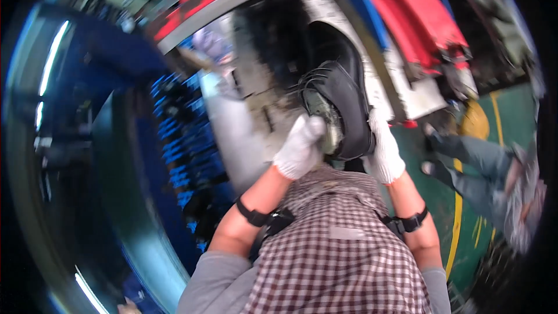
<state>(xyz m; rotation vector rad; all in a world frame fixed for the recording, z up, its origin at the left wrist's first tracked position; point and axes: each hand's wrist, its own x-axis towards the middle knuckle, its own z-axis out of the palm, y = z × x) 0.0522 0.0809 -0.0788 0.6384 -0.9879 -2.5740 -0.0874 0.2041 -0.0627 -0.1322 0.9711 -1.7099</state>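
Note:
A black shoe (350,96), seemingly leather, is held up in front of my checked apron. Dark lace-like strands hang at its left side, and a greenish inner part (328,122) shows along that edge. My left hand (299,146), in a white knit glove, grips the shoe's lower left edge with its fingers closed. On the opposite side my right hand (384,150), gloved the same way, is closed on its lower right edge. The fingertips of the right hand are partly hidden behind the shoe.
Red machine panels (415,14) with a pale metal frame stand ahead. Stacked dark things with blue edges (180,145) lie at left, beside a blue machine (125,168). Another person (488,168) in grey trousers is at right, on a green floor with yellow lines.

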